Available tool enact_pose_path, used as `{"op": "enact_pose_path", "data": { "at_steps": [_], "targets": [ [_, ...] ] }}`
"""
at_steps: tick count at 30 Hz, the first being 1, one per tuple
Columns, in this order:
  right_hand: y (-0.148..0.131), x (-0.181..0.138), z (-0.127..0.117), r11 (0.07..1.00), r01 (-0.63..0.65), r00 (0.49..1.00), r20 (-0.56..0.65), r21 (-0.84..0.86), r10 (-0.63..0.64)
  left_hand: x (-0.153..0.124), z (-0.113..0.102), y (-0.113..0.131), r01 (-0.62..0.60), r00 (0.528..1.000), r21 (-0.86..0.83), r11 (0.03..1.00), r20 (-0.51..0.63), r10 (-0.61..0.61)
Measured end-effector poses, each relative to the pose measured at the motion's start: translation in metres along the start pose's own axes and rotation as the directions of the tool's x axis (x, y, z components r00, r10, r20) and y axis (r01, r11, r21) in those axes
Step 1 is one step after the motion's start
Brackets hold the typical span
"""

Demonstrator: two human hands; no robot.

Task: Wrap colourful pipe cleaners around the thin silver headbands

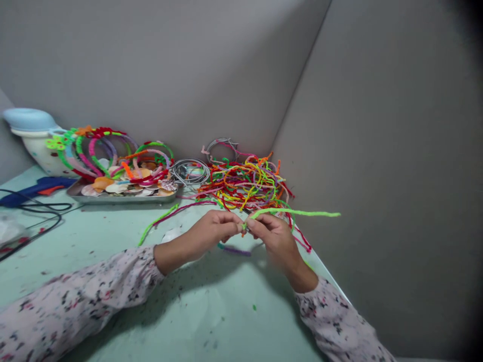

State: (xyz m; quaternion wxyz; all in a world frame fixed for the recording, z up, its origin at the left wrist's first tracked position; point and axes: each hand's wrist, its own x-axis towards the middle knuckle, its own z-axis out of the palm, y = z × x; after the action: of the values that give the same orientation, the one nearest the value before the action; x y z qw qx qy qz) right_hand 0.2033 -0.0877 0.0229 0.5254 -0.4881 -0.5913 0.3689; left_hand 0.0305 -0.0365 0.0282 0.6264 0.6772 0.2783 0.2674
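A bright green pipe cleaner (305, 213) is held above the table, its long free end sticking out to the right. My right hand (277, 239) is closed in a pinch on it near its left end. Facing it, my left hand (213, 231) is closed too, thumb and fingertips pinching the same small green twisted spot. A bit of orange and something thin and dark show at that spot, too small to make out. Below the hands, a short purple and teal pipe cleaner (236, 250) lies on the table.
Behind my hands is a tangled heap of coloured pipe cleaners (245, 183) beside grey wire coils (189, 172). Fuzzy-wrapped hoops (92, 151) and seashells (116, 187) fill a metal tray (124, 199). Further left are a blue glue gun (37, 188) and a blue-lidded container (39, 141). Grey walls border the table (181, 322).
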Motion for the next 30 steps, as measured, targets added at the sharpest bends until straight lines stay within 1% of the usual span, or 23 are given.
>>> {"op": "enact_pose_path", "data": {
  "at_steps": [7,13,17,21,25,28,30],
  "targets": [
    [0.0001,-0.0016,-0.0008,0.996,0.09,0.996,-0.013,-0.02,-0.09,0.0012,0.0017,0.0018,-0.005,1.0,-0.072,0.997,-0.024,0.003],
    [0.0005,-0.0016,-0.0007,0.97,0.214,0.976,-0.011,-0.119,-0.217,0.0007,0.0031,0.0032,-0.001,0.998,-0.064,0.998,-0.055,-0.003],
    [0.0019,-0.0016,0.0006,0.954,0.248,0.967,-0.016,-0.167,-0.254,0.0013,0.0035,0.0029,-0.005,0.998,-0.064,0.998,-0.069,0.001],
    [0.0026,-0.0028,0.0022,0.931,0.277,0.957,-0.017,-0.237,-0.29,0.0015,0.0037,0.0031,0.03,0.996,-0.073,0.997,-0.082,-0.036],
    [0.006,-0.0036,0.002,0.87,0.363,0.921,-0.013,-0.335,-0.389,0.0015,0.0037,0.0018,0.028,0.997,-0.133,0.991,-0.071,-0.037],
    [0.0082,-0.0039,0.0,0.811,0.441,0.883,0.021,-0.385,-0.47,0.0013,0.004,0.0003,0.029,0.997,-0.167,0.985,-0.069,-0.041],
    [0.0088,-0.0042,-0.0017,0.776,0.474,0.866,0.06,-0.416,-0.497,0.0011,0.0044,-0.0005,0.041,0.996,-0.176,0.983,-0.075,-0.055]
  ]
}}
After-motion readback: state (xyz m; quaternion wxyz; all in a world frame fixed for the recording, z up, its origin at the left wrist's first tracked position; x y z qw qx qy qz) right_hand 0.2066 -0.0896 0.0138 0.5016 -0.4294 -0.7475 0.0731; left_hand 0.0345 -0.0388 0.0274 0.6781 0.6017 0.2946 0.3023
